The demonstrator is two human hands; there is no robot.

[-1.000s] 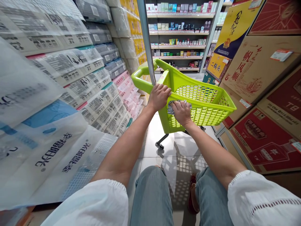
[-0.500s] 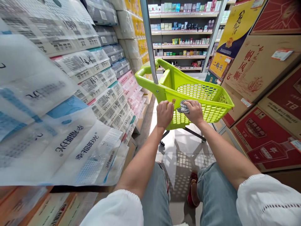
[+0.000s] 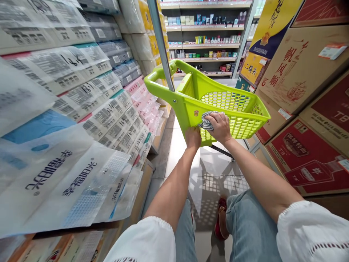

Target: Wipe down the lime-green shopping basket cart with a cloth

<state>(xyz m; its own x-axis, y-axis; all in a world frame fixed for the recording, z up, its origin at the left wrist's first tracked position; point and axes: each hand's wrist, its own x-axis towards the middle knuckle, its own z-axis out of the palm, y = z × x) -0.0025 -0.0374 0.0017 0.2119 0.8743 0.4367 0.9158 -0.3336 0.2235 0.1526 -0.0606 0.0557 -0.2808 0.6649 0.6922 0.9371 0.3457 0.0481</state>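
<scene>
In the head view a lime-green shopping cart (image 3: 188, 105) with a perforated basket and a grey metal bar stands tilted in front of me. My left hand (image 3: 193, 137) is closed against the lower part of its near side, the fingertips partly hidden. My right hand (image 3: 220, 127) presses a bunched grey-and-white striped cloth (image 3: 206, 120) to the same side, just under the rim, with its fingers curled over it. A small sticker (image 3: 196, 113) shows on the green plastic left of the cloth.
Plastic-wrapped packs (image 3: 89, 87) are stacked along the left, with loose white bags (image 3: 62, 174) jutting out. Printed cartons (image 3: 294, 72) rise on the right. Beyond the cart is a shelf unit (image 3: 204, 45) of small goods. Pale floor tiles (image 3: 174, 145) lie below.
My left hand has dropped from near the basket's rim to its lower side. My right hand and the cloth have shifted slightly left and up. The view has moved a little.
</scene>
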